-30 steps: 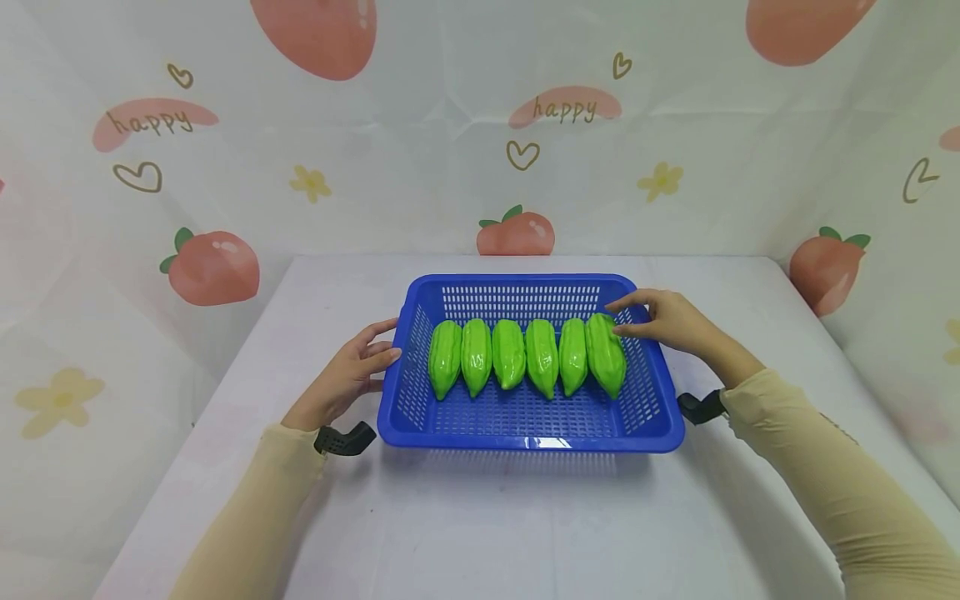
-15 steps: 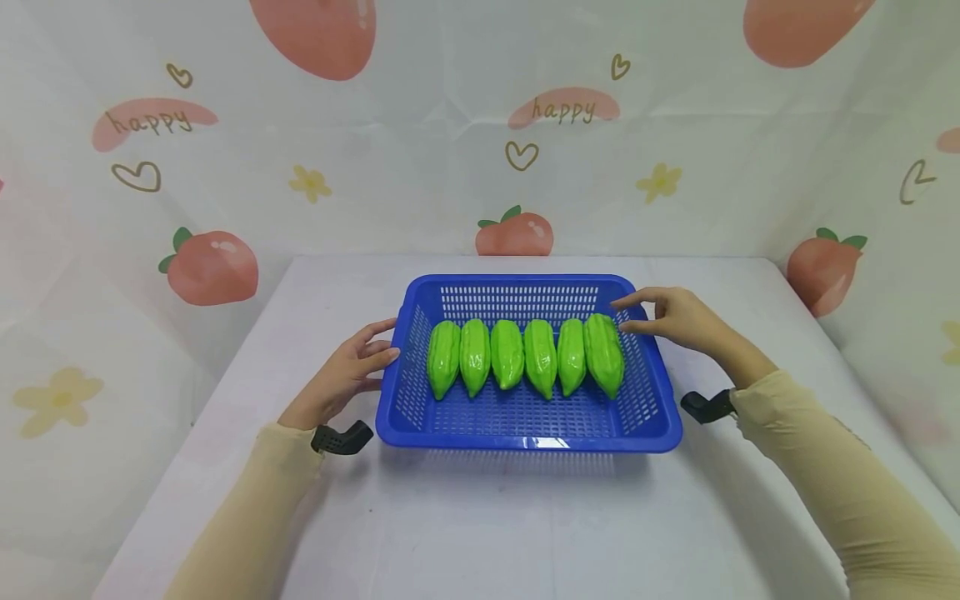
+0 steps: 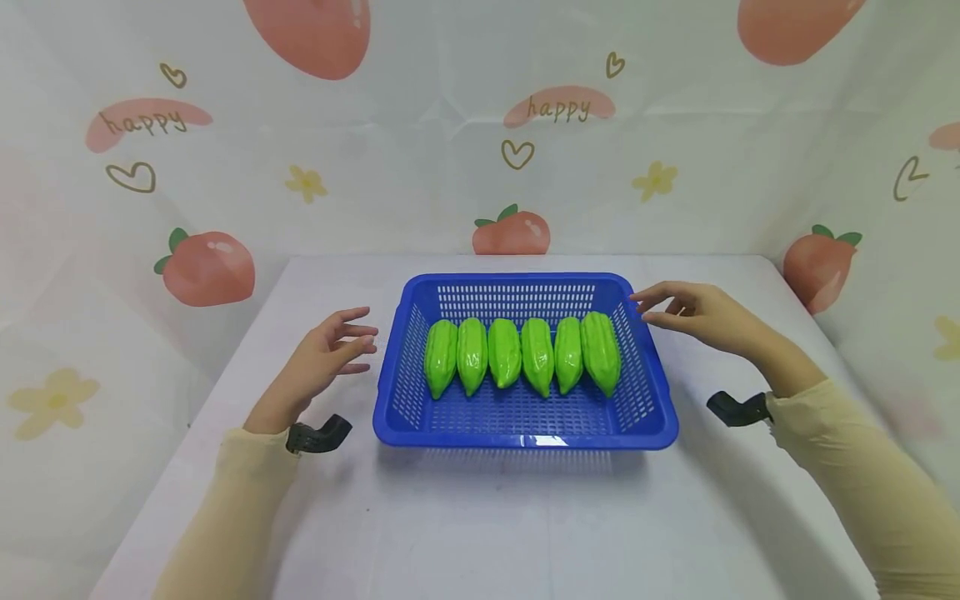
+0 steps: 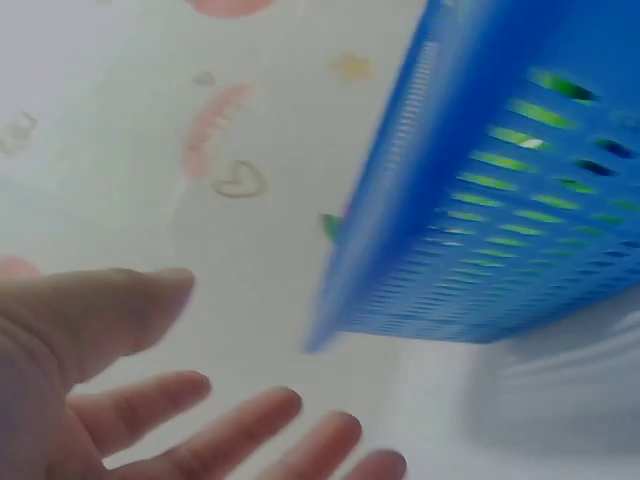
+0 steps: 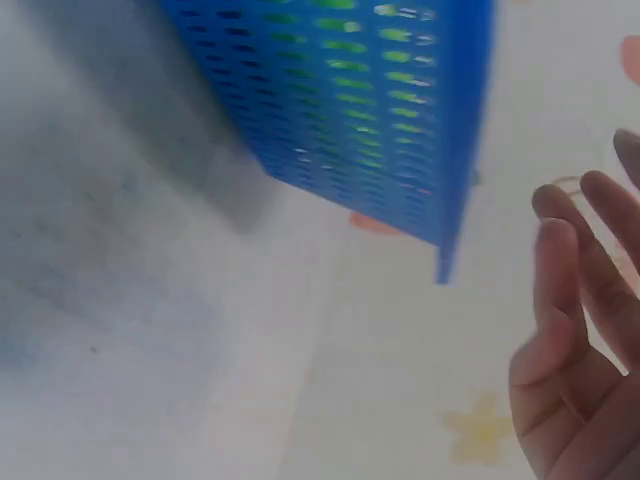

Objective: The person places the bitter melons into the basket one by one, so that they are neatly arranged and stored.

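Note:
Several bright green, glossy, ridged gourds (image 3: 504, 353) that look like bitter melons lie side by side in a row. They rest inside a blue perforated plastic basket (image 3: 525, 440), their pointed ends toward me. My left hand (image 3: 321, 354) is off the basket's left side with a gap between, its fingers loosely spread. In the left wrist view, thumb and fingers stand apart, holding nothing. My right hand (image 3: 708, 317) is by the basket's far right corner, fingers slightly bent and without a hold. The right wrist view shows it apart from the basket wall (image 5: 350, 110).
The basket stands on a table covered with white cloth (image 3: 480, 525). A white cloth (image 3: 420, 183) printed with fruit, flowers and hearts hangs behind and at the sides. A black wrist camera (image 3: 318, 434) is on the left wrist and another (image 3: 738, 409) on the right.
My left hand has let go of the basket's left rim and moved left. The right hand has drawn away from the rightmost gourd, out to the right. The gourds stay put in the basket.

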Demonstrator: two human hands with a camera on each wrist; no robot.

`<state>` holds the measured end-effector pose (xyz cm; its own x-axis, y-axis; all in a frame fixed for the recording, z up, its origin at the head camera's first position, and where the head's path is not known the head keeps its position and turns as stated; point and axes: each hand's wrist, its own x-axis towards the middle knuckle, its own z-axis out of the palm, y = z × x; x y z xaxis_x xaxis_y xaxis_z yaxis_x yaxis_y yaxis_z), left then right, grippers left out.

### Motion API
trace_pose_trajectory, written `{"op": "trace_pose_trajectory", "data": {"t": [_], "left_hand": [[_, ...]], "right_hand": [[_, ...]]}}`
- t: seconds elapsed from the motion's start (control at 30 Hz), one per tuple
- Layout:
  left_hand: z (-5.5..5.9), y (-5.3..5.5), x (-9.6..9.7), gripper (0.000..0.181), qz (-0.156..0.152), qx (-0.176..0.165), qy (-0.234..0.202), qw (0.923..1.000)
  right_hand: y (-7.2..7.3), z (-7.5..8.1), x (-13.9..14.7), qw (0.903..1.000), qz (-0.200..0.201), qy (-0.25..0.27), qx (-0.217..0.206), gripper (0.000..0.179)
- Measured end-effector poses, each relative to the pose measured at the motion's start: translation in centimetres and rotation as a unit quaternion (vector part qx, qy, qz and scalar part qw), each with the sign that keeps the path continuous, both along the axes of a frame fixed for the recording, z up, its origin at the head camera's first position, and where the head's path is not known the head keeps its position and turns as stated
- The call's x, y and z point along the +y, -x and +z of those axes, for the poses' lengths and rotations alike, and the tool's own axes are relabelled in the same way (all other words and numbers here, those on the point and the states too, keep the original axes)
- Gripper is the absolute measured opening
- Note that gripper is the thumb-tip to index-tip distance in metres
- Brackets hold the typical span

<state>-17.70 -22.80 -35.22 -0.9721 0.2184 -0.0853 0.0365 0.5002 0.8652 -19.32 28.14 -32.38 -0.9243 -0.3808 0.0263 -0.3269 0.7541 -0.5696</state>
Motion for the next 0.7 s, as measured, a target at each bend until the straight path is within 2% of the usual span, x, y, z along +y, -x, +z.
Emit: {"op": "trace_pose_trajectory", "data": {"t": [0.13, 0.27, 0.43, 0.57, 0.7], "left_hand": [[2.3, -1.0, -0.3, 0.064, 0.011, 0.032, 0.061, 0.9976], [4.7, -2.5, 0.1, 0.06, 0.015, 0.075, 0.126, 0.9891], [6.7, -4.3, 1.7, 0.056, 0.017, 0.142, 0.157, 0.9771], [7.6, -5.7, 3.5, 0.056, 0.023, 0.206, 0.188, 0.96], [7.9, -7.0, 5.0, 0.057, 0.035, 0.259, 0.219, 0.9401]], "right_hand": [[-0.8, 1.0, -0.1, 1.0, -0.004, 0.001, 0.006, 0.034], [-1.7, 2.0, -0.5, 0.9998, -0.007, -0.004, 0.015, 0.035], [-2.8, 3.2, -1.6, 0.9992, -0.021, -0.03, 0.016, 0.04], [-3.8, 4.1, -2.6, 0.9975, -0.029, -0.041, 0.049, 0.043], [-5.0, 4.7, -4.0, 0.9938, -0.036, -0.057, 0.088, 0.049]]}}
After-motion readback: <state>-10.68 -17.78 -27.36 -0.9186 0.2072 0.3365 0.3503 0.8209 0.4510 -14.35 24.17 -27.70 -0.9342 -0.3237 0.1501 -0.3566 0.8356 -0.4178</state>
